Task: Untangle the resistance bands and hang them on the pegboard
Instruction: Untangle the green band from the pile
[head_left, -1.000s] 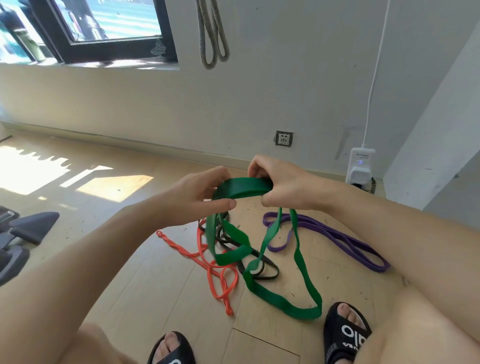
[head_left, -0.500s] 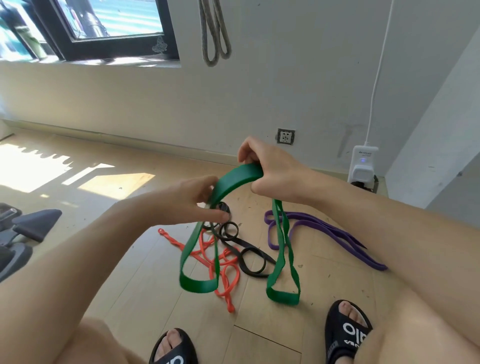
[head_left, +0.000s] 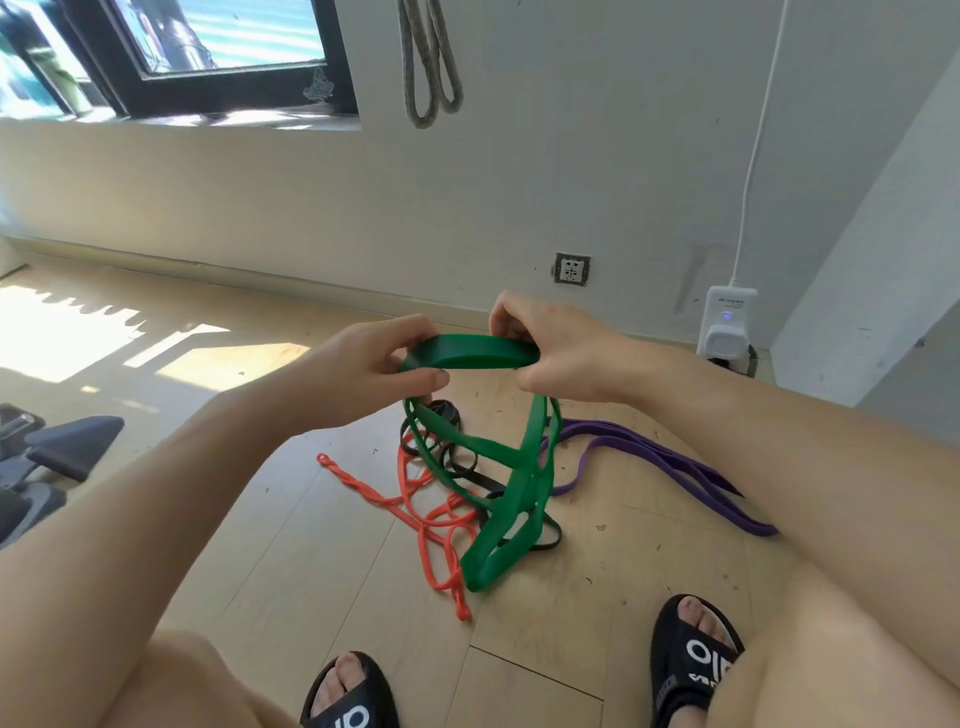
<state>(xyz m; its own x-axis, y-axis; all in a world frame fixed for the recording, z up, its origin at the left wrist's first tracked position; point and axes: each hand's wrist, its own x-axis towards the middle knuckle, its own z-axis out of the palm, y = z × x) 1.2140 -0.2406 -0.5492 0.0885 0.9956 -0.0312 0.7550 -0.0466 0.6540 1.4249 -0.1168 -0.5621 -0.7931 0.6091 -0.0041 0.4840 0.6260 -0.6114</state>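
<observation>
We pinch the wide green rubber band (head_left: 470, 354) with left hand (head_left: 374, 364) and right hand (head_left: 550, 353), and should shake its crossed loops free.

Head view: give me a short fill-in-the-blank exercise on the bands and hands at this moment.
1. Both hands grip the ____ band.
2. The purple band lies on the ____, touched by neither hand.
3. The orange band lies on the side of the person's ____ hand.
4. A grey band hangs on the ____.

Missing words: green; floor; left; wall
</observation>
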